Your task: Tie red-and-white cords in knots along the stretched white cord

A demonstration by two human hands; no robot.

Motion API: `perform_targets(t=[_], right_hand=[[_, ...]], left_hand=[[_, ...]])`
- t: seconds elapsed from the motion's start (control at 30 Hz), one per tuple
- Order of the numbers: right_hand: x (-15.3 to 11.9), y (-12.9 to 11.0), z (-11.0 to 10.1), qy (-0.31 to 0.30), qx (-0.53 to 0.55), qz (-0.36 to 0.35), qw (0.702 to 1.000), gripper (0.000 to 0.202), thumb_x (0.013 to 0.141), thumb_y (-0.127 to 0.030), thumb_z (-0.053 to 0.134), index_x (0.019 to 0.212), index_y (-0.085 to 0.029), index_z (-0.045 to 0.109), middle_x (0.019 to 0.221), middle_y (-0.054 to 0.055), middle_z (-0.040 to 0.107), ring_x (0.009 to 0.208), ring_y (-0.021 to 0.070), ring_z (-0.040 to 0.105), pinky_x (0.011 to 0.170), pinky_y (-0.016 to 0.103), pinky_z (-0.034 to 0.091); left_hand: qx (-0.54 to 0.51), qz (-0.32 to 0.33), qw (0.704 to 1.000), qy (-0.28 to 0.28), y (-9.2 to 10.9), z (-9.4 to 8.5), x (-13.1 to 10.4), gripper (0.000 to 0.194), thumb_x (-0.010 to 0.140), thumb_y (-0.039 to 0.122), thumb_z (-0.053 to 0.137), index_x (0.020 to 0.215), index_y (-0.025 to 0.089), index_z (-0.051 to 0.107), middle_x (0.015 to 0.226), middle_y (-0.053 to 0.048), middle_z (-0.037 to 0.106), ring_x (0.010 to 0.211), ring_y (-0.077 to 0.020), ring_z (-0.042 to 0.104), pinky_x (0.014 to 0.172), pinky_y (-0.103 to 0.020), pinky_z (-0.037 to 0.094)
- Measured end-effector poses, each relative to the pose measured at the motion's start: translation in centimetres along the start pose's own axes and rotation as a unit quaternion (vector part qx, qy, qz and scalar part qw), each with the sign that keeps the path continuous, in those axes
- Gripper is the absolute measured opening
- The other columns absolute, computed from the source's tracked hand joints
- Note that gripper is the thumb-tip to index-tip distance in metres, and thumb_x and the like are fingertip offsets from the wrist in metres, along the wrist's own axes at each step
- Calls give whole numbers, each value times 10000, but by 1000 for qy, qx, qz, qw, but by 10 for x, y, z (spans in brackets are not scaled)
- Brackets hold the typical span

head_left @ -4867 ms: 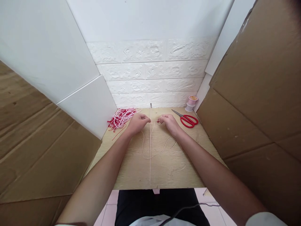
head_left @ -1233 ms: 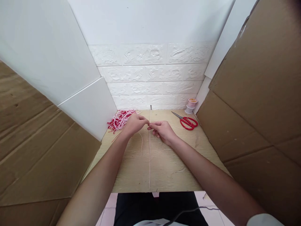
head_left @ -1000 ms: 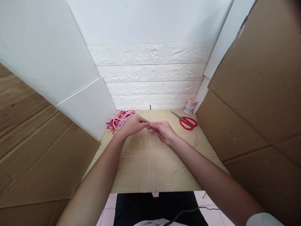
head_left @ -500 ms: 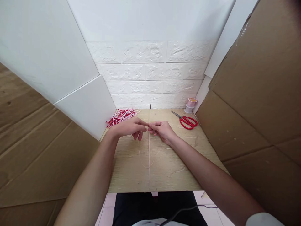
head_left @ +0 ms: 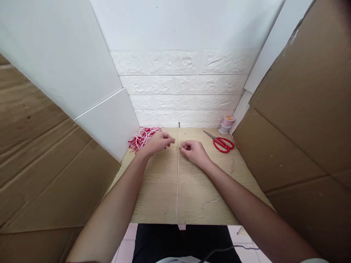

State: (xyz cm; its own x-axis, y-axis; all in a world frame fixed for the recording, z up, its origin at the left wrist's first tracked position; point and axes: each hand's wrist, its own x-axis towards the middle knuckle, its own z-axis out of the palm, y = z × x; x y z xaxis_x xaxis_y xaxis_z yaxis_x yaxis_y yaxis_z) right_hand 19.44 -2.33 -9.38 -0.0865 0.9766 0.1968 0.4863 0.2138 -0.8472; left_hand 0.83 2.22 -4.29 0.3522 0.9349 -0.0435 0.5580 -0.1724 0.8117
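Note:
A pale cord [head_left: 177, 186] runs taut down the middle of the wooden board, from a nail [head_left: 179, 124] at the back to the front edge. Left of the cord, my left hand [head_left: 161, 142] is closed in a pinch, apparently on a fine thread too thin to follow at the fingertips. My right hand [head_left: 194, 151] pinches at the cord from the right, thumb and forefinger together. Between the hands a slack loop of thin thread [head_left: 189, 178] hangs across the board and crosses the cord.
A tangle of red and white cords [head_left: 141, 137] lies at the back left. Red-handled scissors [head_left: 223, 144] lie at the back right, before stacked thread spools [head_left: 227, 122]. Cardboard panels [head_left: 296, 146] stand on both sides, with a white brick-pattern wall [head_left: 175, 86] behind.
My hands were together at the cord; now the left has drawn away to the left, leaving a gap. The thread loop has shifted, and the whole view has moved slightly.

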Motion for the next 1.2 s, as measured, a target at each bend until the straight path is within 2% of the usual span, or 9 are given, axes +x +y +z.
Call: perform_targets(t=[0.07, 0.2, 0.4, 0.47, 0.57, 0.7, 1.0, 1.2], right_hand=[[-2, -1, -3, 0, -61, -46, 997, 190, 819, -244, 589, 669, -148, 655, 625, 5, 603, 588, 104, 491, 593, 240, 330], [-4, -1, -6, -18, -124, -96, 987, 192, 837, -207, 564, 676, -153, 653, 624, 3, 603, 583, 101, 488, 609, 242, 318], [-4, 3, -4, -32, -185, -149, 971, 234, 874, -182, 529, 666, -149, 630, 668, 25, 619, 601, 106, 475, 617, 252, 291], [-4, 4, -4, -33, -196, -155, 968, 216, 879, -180, 533, 703, -150, 655, 703, 34, 638, 617, 110, 486, 627, 254, 292], [-4, 4, -4, -36, -212, -159, 964, 211, 883, -174, 531, 721, -149, 665, 710, 40, 642, 623, 113, 491, 631, 257, 288], [-2, 4, -3, -37, -223, -165, 960, 222, 895, -179, 527, 729, -146, 670, 731, 46, 654, 636, 114, 506, 636, 258, 293], [-4, 2, -4, -44, -237, -163, 957, 224, 920, -190, 527, 887, -166, 747, 805, 50, 690, 689, 128, 562, 662, 258, 330], [-2, 0, -5, -57, -265, -150, 951, 241, 941, -216, 532, 912, -147, 761, 837, 73, 698, 752, 151, 589, 706, 266, 351]], left_hand=[[19, 3, 1000, -18, -1, 4, 0, 309, 755, 439, 653, 748, 132, 695, 673, -39, 606, 568, -115, 491, 517, -247, 329], [29, -4, 999, -39, 0, 10, -1, 386, 797, 511, 606, 776, 143, 722, 699, -36, 619, 533, -108, 444, 499, -259, 291], [38, -34, 997, -52, -2, 17, 0, 434, 756, 551, 655, 671, 125, 651, 524, -5, 474, 451, -97, 355, 456, -263, 215], [38, -24, 997, -59, -2, 18, 0, 426, 742, 544, 677, 685, 122, 660, 537, -3, 481, 455, -90, 352, 455, -254, 202], [12, -8, 998, -59, -3, 19, 0, 381, 733, 501, 702, 808, 128, 701, 623, -3, 534, 483, -79, 368, 455, -235, 214], [-9, -24, 997, -68, -4, 18, 1, 372, 739, 464, 704, 921, 139, 702, 662, 3, 527, 489, -76, 361, 436, -232, 215], [21, -61, 994, -92, -2, 18, -1, 437, 735, 579, 693, 745, 145, 636, 573, 6, 460, 447, -81, 337, 406, -237, 170], [31, -54, 993, -97, -3, 18, -1, 331, 770, 473, 661, 712, 149, 626, 547, 10, 461, 440, -80, 343, 402, -229, 193]])
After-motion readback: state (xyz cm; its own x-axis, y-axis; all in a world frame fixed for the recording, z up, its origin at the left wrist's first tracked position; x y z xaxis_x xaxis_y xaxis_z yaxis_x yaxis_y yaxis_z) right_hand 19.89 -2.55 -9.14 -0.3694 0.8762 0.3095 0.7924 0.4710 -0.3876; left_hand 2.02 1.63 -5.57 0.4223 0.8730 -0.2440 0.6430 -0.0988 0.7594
